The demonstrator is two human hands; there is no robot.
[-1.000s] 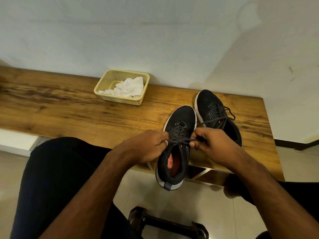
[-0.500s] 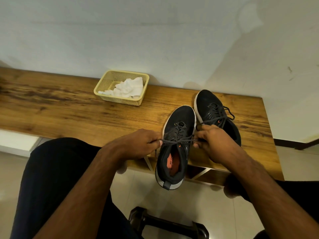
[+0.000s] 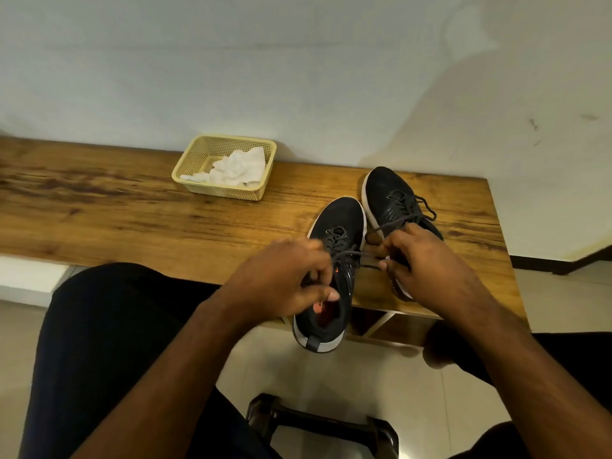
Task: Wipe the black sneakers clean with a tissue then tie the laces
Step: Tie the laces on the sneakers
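Note:
Two black sneakers stand on the wooden bench (image 3: 132,210). The near sneaker (image 3: 341,223) has an orange insole, and its heel juts over the bench's front edge. The far sneaker (image 3: 387,190) lies behind it to the right, its laces tied in a bow. My left hand (image 3: 281,276) covers the near sneaker's left side, its fingers curled round a dark lace end. My right hand (image 3: 420,260) pinches the other lace (image 3: 367,258) over the gap between the shoes. White tissues (image 3: 238,167) lie crumpled in a basket.
A cream plastic basket (image 3: 185,175) sits at the back of the bench against the white wall. My dark-clothed knees frame the view on both sides. A black dumbbell (image 3: 324,422) lies on the tiled floor between them.
My hands drew the lace ends apart, then my left hand came back over the near sneaker's throat. My right hand shifted slightly right, still holding its lace.

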